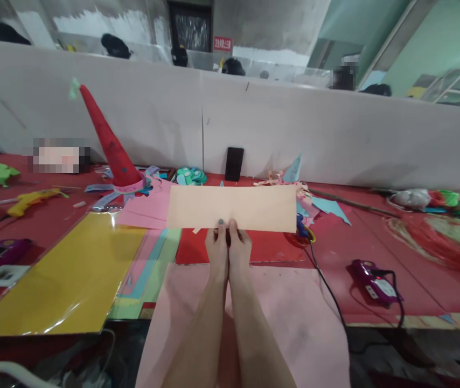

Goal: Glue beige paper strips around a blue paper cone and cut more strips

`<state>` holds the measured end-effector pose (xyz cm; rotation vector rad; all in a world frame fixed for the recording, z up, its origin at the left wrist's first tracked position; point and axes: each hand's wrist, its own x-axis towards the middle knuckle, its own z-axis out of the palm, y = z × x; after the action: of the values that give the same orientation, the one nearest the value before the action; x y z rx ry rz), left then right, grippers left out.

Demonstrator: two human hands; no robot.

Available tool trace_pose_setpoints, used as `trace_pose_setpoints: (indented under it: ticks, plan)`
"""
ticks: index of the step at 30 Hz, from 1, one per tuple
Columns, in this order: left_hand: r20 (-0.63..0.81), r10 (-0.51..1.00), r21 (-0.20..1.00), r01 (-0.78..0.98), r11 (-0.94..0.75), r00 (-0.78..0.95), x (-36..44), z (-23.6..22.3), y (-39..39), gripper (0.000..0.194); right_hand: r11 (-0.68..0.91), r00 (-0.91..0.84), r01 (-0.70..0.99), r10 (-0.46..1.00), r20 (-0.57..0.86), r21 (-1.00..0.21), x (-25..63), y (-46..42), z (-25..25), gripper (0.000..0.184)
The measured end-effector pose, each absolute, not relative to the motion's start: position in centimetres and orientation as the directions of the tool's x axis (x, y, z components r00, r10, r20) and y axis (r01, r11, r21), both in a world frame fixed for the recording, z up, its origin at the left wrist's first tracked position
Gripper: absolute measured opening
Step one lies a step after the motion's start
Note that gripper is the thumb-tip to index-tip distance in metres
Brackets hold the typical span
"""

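Note:
A long cream-coloured paper strip (230, 205) is held up level above the table. My left hand (217, 245) pinches its lower edge near the middle, thumb on the near face. Right beside it, my right hand (238, 245) grips the same edge, and the two hands touch. Behind the strip, parts of a pink paper sheet (141, 207) and some paper pieces are hidden. Below it a red sheet (274, 247) lies on the table, with a large pink sheet (294, 307) nearer me, under my forearms.
A tall red cone hat (111, 137) stands at left, by a yellow glue gun (32, 202) and a yellow sheet (60, 275). A black phone (234, 164) leans on the white partition (314, 129). A purple device (376, 283) with a cable lies at right.

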<state>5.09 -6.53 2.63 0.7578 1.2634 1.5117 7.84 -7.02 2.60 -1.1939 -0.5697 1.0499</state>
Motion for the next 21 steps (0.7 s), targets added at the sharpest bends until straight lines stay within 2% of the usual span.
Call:
trace_pose_setpoints:
  ticks: [7, 12, 17, 21]
  plan:
    - [-0.105, 0.956, 0.987, -0.143, 0.067, -0.275, 5.3, 3.1, -6.7, 0.043, 0.088, 0.583, -0.43, 0.787, -0.202, -0.898, 8.3, -7.1, 3.2, 0.039]
    - [-0.041, 0.936, 0.997, -0.075, 0.015, -0.35, 4.7, 2.5, -6.9, 0.045, 0.074, 0.485, -0.538, 0.842, -0.236, -0.84, 7.9, -7.2, 3.2, 0.043]
    - [-0.04, 0.915, 0.995, -0.101, -0.001, -0.402, 4.7, 2.1, -6.8, 0.045, 0.087, 0.497, -0.615, 0.815, -0.3, -0.784, 7.7, -6.7, 2.2, 0.043]
    - [-0.048, 0.9, 0.993, -0.12, -0.005, -0.433, 4.9, 2.4, -7.0, 0.045, 0.041, 0.464, -0.598, 0.832, -0.303, -0.8, 7.7, -6.8, 2.1, 0.044]
